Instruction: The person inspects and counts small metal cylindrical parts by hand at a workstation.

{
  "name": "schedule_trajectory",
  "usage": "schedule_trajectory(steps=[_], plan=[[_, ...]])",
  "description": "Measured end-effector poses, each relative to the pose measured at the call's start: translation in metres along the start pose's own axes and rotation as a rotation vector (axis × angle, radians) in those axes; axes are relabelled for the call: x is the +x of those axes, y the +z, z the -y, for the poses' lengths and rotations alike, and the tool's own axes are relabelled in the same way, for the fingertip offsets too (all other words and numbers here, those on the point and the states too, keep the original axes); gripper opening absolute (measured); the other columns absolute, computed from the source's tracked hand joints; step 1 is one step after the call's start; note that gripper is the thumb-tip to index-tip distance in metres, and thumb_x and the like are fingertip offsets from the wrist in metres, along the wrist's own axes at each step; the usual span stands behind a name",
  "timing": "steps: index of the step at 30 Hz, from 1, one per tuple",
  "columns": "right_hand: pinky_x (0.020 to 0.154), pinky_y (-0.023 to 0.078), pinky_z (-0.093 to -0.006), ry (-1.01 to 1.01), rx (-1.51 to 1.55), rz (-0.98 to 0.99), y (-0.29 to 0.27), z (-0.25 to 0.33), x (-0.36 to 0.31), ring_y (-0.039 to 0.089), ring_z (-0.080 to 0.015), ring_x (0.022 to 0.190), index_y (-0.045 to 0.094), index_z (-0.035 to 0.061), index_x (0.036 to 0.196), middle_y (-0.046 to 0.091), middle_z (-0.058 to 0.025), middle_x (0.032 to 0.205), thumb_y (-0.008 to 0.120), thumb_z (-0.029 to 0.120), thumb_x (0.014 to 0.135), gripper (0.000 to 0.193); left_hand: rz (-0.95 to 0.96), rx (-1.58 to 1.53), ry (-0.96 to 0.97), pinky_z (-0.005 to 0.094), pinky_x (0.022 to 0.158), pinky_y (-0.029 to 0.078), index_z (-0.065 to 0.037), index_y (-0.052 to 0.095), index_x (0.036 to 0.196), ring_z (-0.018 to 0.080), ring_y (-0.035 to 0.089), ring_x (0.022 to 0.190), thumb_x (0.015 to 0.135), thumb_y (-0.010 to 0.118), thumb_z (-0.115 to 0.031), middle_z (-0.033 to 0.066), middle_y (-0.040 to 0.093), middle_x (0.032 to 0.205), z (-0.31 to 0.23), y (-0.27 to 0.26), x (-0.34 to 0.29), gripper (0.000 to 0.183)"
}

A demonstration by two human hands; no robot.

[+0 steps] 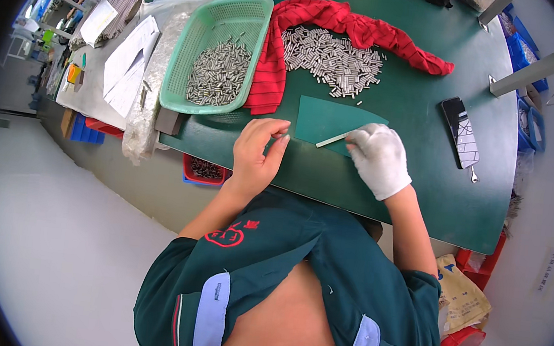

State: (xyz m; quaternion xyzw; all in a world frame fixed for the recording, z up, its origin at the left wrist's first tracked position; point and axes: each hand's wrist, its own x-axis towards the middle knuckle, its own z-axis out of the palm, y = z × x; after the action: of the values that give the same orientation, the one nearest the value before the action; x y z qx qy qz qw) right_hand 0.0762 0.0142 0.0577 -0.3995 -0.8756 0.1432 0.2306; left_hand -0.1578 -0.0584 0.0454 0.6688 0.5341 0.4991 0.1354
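Note:
My right hand, in a white glove, pinches one end of a thin pale stick. The stick slants down to the left over a dark green sheet on the table. My bare left hand is at the table's near edge, left of the sheet. Its fingers are curled, with thumb and forefinger tips close together; whatever may be between them is too small to make out. Beyond the sheet lies a heap of short silvery metal pins, with one loose pin nearer the sheet.
A light green basket of similar pins stands left. A red striped cloth curves around the heap. A phone lies on the right, near metal posts. Papers and plastic wrap lie farther left. Below the edge sits a red bin.

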Motion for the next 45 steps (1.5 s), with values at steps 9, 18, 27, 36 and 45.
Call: schedule_trajectory(steps=[9, 18, 27, 36, 45], plan=[[0.072, 0.047, -0.0329, -0.275, -0.344, 0.325, 0.015, 0.027, 0.027, 0.061, -0.0210, 0.086, 0.066, 0.0121, 0.079, 0.061, -0.0032, 0.082, 0.059, 0.014, 0.077, 0.007, 0.011, 0.031, -0.076, 0.0315, 0.070, 0.050, 0.001, 0.062, 0.101, 0.0224, 0.061, 0.077, 0.080, 0.064, 0.004, 0.0109, 0.063, 0.089, -0.001, 0.000, 0.001, 0.021], [0.073, 0.046, -0.0322, -0.300, -0.432, 0.392, 0.021, 0.024, 0.036, 0.060, -0.0195, 0.085, 0.063, 0.0135, 0.081, 0.059, -0.0013, 0.081, 0.058, 0.016, 0.076, 0.007, 0.045, 0.059, -0.131, 0.0312, 0.071, 0.050, 0.001, 0.063, 0.100, 0.0221, 0.061, 0.077, 0.079, 0.064, 0.003, 0.0109, 0.063, 0.087, 0.005, 0.004, 0.008, 0.021], [0.070, 0.042, -0.0246, 0.190, 0.959, -0.200, 0.007, -0.014, 0.027, 0.050, -0.0108, 0.075, 0.055, 0.0012, 0.099, 0.054, -0.0032, 0.083, 0.058, 0.016, 0.094, 0.015, 0.084, -0.011, -0.096, 0.0317, 0.072, 0.050, 0.001, 0.063, 0.099, 0.0234, 0.063, 0.080, 0.079, 0.064, 0.004, 0.0121, 0.063, 0.089, 0.007, 0.019, 0.024, 0.020], [0.052, 0.023, -0.0240, 0.234, 1.513, -0.413, -0.005, -0.023, 0.043, 0.029, -0.0075, 0.057, 0.045, 0.0067, 0.075, 0.036, 0.0029, 0.064, 0.046, 0.042, 0.100, 0.043, 0.128, -0.049, -0.047, 0.0332, 0.071, 0.050, 0.000, 0.062, 0.100, 0.0243, 0.062, 0.078, 0.079, 0.065, 0.000, 0.0111, 0.062, 0.087, 0.011, 0.037, 0.051, 0.021], [0.051, 0.020, -0.0255, 0.265, 1.701, -0.384, 0.012, -0.026, 0.048, 0.026, -0.0090, 0.054, 0.041, 0.0081, 0.070, 0.031, 0.0026, 0.059, 0.044, 0.041, 0.100, 0.045, 0.089, 0.081, -0.152, 0.0336, 0.068, 0.049, -0.003, 0.062, 0.099, 0.0227, 0.061, 0.074, 0.078, 0.066, -0.004, 0.0079, 0.062, 0.086, 0.038, 0.047, 0.085, 0.022]])
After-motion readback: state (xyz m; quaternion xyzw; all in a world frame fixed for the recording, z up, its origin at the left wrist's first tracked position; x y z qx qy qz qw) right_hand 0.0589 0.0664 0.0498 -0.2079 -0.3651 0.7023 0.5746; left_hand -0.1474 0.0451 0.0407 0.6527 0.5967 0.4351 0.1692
